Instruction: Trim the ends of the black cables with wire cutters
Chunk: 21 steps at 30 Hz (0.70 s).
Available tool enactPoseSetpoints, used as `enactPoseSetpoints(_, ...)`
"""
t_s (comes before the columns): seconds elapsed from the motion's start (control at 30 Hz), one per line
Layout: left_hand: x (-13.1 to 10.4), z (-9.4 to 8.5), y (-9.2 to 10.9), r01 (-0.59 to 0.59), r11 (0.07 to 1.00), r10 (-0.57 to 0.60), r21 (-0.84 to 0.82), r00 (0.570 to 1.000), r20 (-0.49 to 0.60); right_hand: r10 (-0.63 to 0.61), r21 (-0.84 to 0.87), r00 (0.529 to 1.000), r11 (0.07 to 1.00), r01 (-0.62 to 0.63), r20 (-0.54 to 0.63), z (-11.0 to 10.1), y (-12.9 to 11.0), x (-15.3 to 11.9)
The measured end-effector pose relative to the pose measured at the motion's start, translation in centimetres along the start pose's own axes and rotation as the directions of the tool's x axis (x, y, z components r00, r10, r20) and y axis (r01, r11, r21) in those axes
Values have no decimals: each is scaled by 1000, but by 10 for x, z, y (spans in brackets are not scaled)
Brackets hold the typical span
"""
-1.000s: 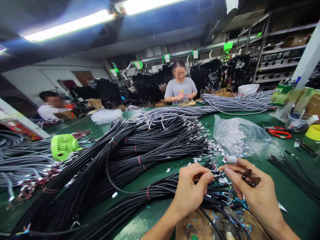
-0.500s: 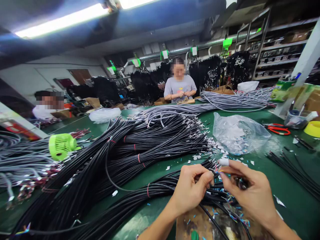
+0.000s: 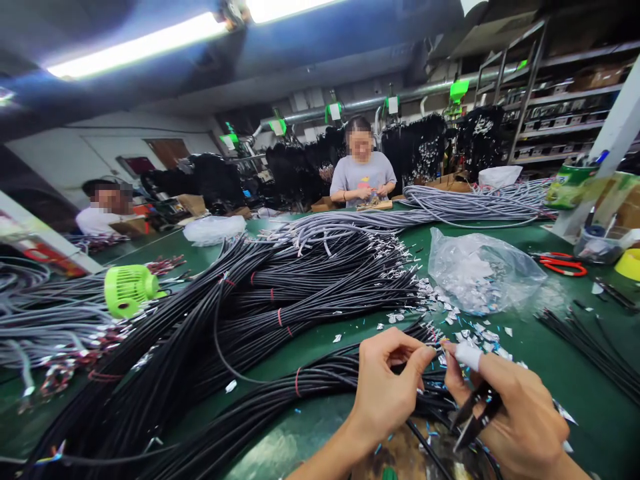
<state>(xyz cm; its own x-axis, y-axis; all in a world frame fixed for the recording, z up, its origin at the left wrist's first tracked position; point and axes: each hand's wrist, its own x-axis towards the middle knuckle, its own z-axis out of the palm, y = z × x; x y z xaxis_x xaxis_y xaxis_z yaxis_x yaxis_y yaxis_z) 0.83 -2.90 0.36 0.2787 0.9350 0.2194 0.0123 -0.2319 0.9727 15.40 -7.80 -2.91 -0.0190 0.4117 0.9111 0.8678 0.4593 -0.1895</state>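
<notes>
On the surface [image 3: 320, 337] a big heap of cable bundles [image 3: 260, 300] spreads from the near left towards the middle, with a small fan [image 3: 127, 290] on its left edge and a plastic bag [image 3: 480, 270] to its right. At the near edge the left hand [image 3: 387, 390] and right hand [image 3: 507, 410] meet just in front of the bag, above more cables. Scissors [image 3: 563, 265] lie right of the bag, and a seated person [image 3: 361, 177] sits behind the heap, at the far side.
</notes>
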Motion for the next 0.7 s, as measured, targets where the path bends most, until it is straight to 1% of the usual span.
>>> enactPoseSetpoints(0.03, 0, 0, 1, -5, 1000, 5, -20, 1000, -9, 39, 11, 999, 999, -39, -24, 0, -2, 3)
enactPoseSetpoints(0.07, 0, -1, 1, -10, 999, 10, -40, 1000, -16, 109, 47, 993, 993, -107, -38, 0, -3, 7)
enactPoseSetpoints(0.1, 0, -1, 2, -16, 998, 15, -59, 1000, -18, 205, 108, 978, 974, -200, -36, 0, -5, 11)
enactPoseSetpoints(0.13, 1, -2, 3, -20, 997, 19, -76, 1000, -14, 311, 193, 950, 932, -306, 4, 0, -5, 16)
enactPoseSetpoints(0.17, 1, -3, 3, -24, 996, 24, -91, 1000, -6, 400, 295, 912, 864, -407, 87, 0, -4, 20)
enactPoseSetpoints(0.2, 2, -3, 2, -27, 994, 28, -103, 1000, 7, 450, 382, 871, 783, -491, 199, -1, -3, 24)
enactPoseSetpoints(0.27, 3, -5, 2, -27, 992, 32, -120, 999, 36, 461, 501, 794, 617, -608, 396, -1, 1, 30)
enactPoseSetpoints(0.3, 3, -5, 1, -24, 992, 30, -124, 998, 53, 457, 527, 764, 553, -646, 456, -2, 3, 31)
enactPoseSetpoints(0.33, 3, -5, 1, -18, 992, 26, -125, 997, 68, 461, 540, 742, 508, -671, 487, -2, 4, 31)
enactPoseSetpoints(0.37, 3, -5, 0, -12, 993, 22, -121, 997, 80, 474, 542, 730, 489, -683, 493, -2, 4, 31)
enactPoseSetpoints(0.4, 3, -5, 0, -9, 994, 18, -110, 996, 89, 491, 531, 726, 495, -688, 482, -1, 4, 30)
enactPoseSetpoints(0.43, 3, -5, 0, -9, 996, 17, -91, 996, 90, 506, 512, 734, 527, -679, 453, -1, 3, 29)
enactPoseSetpoints(0.47, 2, -5, 0, -15, 998, 21, -65, 996, 85, 510, 488, 757, 579, -653, 409, 0, 2, 27)
enactPoseSetpoints(0.53, 2, -4, 0, -32, 999, 32, -12, 997, 66, 465, 419, 838, 726, -545, 285, 1, 1, 23)
enactPoseSetpoints(0.6, 2, -3, 0, -29, 999, 28, 17, 998, 52, 344, 303, 926, 875, -377, 158, 1, 1, 17)
enactPoseSetpoints(0.63, 2, -2, -1, -23, 1000, 22, 21, 999, 50, 266, 234, 957, 929, -287, 118, 2, 3, 14)
enactPoseSetpoints(0.7, 4, -1, -1, -4, 1000, 3, 27, 999, 53, 124, 125, 988, 983, -135, 91, 3, 7, 9)
